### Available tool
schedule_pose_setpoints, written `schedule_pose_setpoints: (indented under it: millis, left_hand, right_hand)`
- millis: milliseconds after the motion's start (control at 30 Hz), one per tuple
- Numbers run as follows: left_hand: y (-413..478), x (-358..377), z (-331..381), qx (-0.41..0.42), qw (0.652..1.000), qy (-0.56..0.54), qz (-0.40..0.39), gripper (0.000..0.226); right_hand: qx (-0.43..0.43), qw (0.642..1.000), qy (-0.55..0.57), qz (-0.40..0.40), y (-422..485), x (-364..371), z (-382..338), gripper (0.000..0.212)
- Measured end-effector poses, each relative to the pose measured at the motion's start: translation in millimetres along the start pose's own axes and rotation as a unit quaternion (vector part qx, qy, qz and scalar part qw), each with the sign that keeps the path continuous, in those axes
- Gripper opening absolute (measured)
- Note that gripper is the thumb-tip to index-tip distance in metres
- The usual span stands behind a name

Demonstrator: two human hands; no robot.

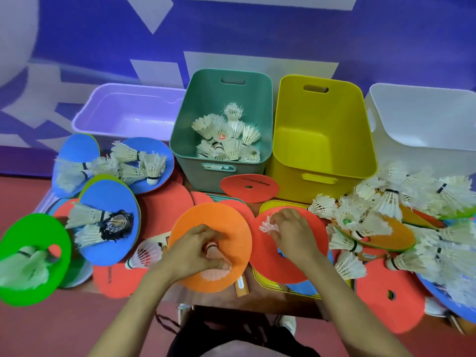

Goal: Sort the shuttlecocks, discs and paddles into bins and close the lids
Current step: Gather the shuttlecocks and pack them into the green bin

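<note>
1. Four open bins stand in a row. The green bin point(221, 99) has a purple bin point(123, 109) to its left, a yellow bin point(322, 119) just beside it on the right, and a white bin point(425, 117) further right.
2. Discs overlap in front of the green bin. An orange disc point(219, 222) lies straight in front, a red disc point(270, 258) front-right and blue discs point(103, 194) front-left. A green disc point(33, 228) lies furthest front-left.
3. The left hand point(190, 253), in front of the green bin, rests on the orange disc. Its fingers are curled round a shuttlecock point(215, 274), cork end up.
4. The right hand point(296, 233), front-right of the green bin, is over the red disc. Its fingertips are pinched together on the feathers of a second shuttlecock point(268, 226).
5. A heap of shuttlecocks point(226, 140) lies inside the green bin. A loose pile point(386, 202) lies to its front-right, before the yellow and white bins. More shuttlecocks point(134, 161) lie on the blue discs to its left.
</note>
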State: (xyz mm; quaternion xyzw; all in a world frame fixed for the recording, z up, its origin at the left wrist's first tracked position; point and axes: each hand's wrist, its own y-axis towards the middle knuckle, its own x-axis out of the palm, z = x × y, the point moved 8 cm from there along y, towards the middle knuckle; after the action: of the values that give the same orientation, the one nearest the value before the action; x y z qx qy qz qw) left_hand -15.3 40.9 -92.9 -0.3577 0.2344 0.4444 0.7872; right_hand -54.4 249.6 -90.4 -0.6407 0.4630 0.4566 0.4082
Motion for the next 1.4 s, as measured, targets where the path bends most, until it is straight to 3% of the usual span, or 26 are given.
schedule_pose_setpoints:
  millis: [133, 267, 433, 567, 767, 933, 1100, 1233, 1400]
  left_hand:
    - [-6.0, 9.1, -10.2, -0.026, 0.998, 0.065, -0.008, 0.055]
    - [-5.1, -6.0, -11.0, -0.025, 0.994, 0.056, 0.091, 0.014]
    - [-6.0, -39.1, -0.7, 0.009, 0.967, -0.014, 0.255, 0.010]
    - [-15.3, -75.5, 25.2, 0.056, 0.919, -0.075, 0.382, 0.004]
    - [-16.1, -118.0, 46.3, 0.072, 0.853, -0.200, 0.477, 0.008]
    - [3.8, -146.6, 55.8, 0.072, 0.838, -0.204, 0.500, 0.014]
    - [44.9, -181.0, 58.9, 0.071, 0.876, -0.114, 0.464, 0.031]
    - [93.2, -200.9, 50.2, 0.013, 0.919, -0.002, 0.394, 0.046]
    - [143.5, -221.3, 50.0, -0.034, 0.930, 0.084, 0.356, 0.034]
  right_hand:
    - [-0.007, 0.999, -0.007, 0.040, -0.1, 0.4, -1.5, 0.018]
    - [-0.028, 0.995, 0.019, 0.089, -3.8, -8.6, -3.5, 0.017]
    - [-0.086, 0.982, 0.077, 0.148, -5.5, -40.7, -15.3, 0.013]
    - [-0.155, 0.959, 0.114, 0.209, -12.3, -72.8, -28.4, 0.003]
    - [-0.188, 0.919, 0.161, 0.307, -11.4, -111.0, -36.3, 0.014]
    - [-0.179, 0.898, 0.184, 0.358, 19.1, -141.8, -44.8, 0.013]
    - [-0.142, 0.906, 0.172, 0.361, 71.3, -165.1, -55.1, 0.008]
    - [-0.071, 0.935, 0.172, 0.302, 128.9, -164.4, -52.9, 0.006]
    - [-0.001, 0.976, 0.097, 0.195, 203.7, -148.2, -49.8, 0.009]
